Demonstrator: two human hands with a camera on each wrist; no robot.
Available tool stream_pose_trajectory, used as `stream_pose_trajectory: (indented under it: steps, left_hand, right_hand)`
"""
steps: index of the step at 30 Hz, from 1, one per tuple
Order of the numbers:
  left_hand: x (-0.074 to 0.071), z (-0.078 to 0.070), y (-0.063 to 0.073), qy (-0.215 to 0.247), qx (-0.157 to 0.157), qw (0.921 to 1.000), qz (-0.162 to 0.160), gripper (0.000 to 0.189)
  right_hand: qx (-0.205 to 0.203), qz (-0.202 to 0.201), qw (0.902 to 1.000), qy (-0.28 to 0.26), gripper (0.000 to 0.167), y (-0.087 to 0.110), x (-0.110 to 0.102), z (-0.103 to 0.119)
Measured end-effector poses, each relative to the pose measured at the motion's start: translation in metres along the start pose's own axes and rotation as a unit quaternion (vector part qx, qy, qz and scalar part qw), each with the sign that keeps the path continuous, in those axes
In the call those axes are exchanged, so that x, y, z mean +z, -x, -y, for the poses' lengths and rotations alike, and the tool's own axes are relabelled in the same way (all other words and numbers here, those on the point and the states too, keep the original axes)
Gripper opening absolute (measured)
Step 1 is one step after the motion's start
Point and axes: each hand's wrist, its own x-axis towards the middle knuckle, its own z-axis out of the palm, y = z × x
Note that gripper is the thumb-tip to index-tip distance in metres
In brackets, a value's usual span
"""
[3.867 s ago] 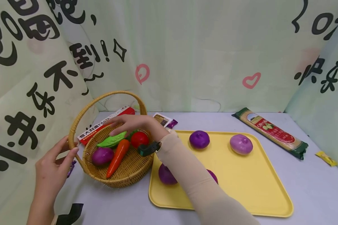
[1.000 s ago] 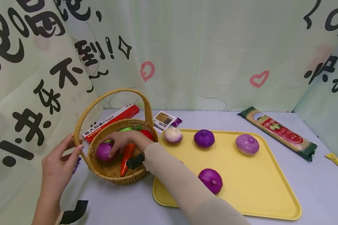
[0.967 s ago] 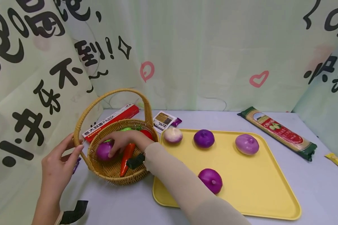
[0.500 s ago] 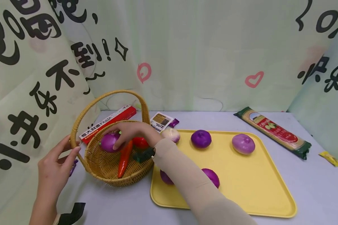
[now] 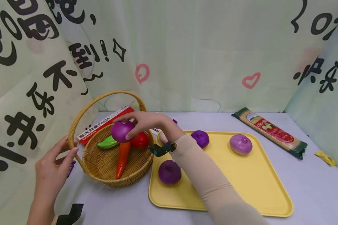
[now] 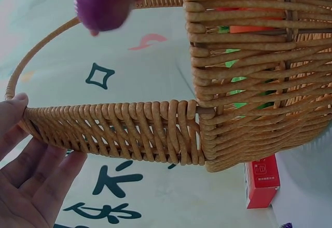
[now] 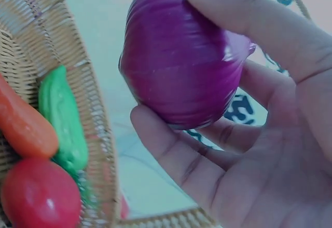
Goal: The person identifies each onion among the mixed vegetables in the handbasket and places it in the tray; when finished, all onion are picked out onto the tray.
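A purple onion (image 5: 121,131) is held up over the wicker basket (image 5: 101,168), pinched between the thumb and fingers of my right hand (image 5: 146,122). The right wrist view shows this onion (image 7: 179,56) close up, apart from the other vegetables. Inside the basket lie an orange carrot (image 5: 123,159), a green ridged vegetable (image 5: 107,142) and a red tomato (image 5: 140,141). My left hand (image 5: 52,164) grips the left side of the basket's arched handle (image 5: 83,114). In the left wrist view, the thumb and fingers of that left hand (image 6: 31,176) are around the handle.
Right of the basket is a yellow tray (image 5: 259,193) with several onions, including a dark purple onion (image 5: 170,172) and a pale purple onion (image 5: 240,144). My right forearm covers part of it. A red pasta box (image 5: 104,123) lies behind the basket; a pasta packet (image 5: 270,131) lies far right.
My right hand first reached over the basket, then took hold of the purple onion inside it. The onion has risen above the basket and moved slightly right. My left hand stays on the handle.
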Motion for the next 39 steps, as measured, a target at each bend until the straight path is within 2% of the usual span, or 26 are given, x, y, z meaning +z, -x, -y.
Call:
stream_pose_trajectory:
  steps: [6,17,22,29,39]
  left_hand:
    - [0.000,-0.001,0.000,0.003,0.000,1.0000,-0.001,0.047]
    - [0.000,-0.002,-0.001,0.000,-0.008,1.0000,0.004,0.047]
    - [-0.001,-0.001,-0.002,-0.004,-0.015,0.9999,0.004,0.047]
    - [0.000,-0.001,-0.001,-0.004,-0.016,0.9999,0.004,0.048]
    - [0.000,0.000,-0.001,-0.003,-0.021,0.9997,0.006,0.048]
  right_hand:
    - [-0.016,-0.021,0.9996,-0.009,0.068,0.028,-0.015,0.000]
    - [-0.002,-0.050,0.9987,0.005,0.069,0.081,-0.040,-0.005]
    - [-0.005,-0.064,0.9979,-0.009,0.068,0.099,-0.045,-0.011]
    - [-0.014,-0.090,0.9958,0.010,0.069,0.123,-0.050,-0.020]
    - [0.012,-0.118,0.9927,0.021,0.069,0.158,-0.056,-0.024]
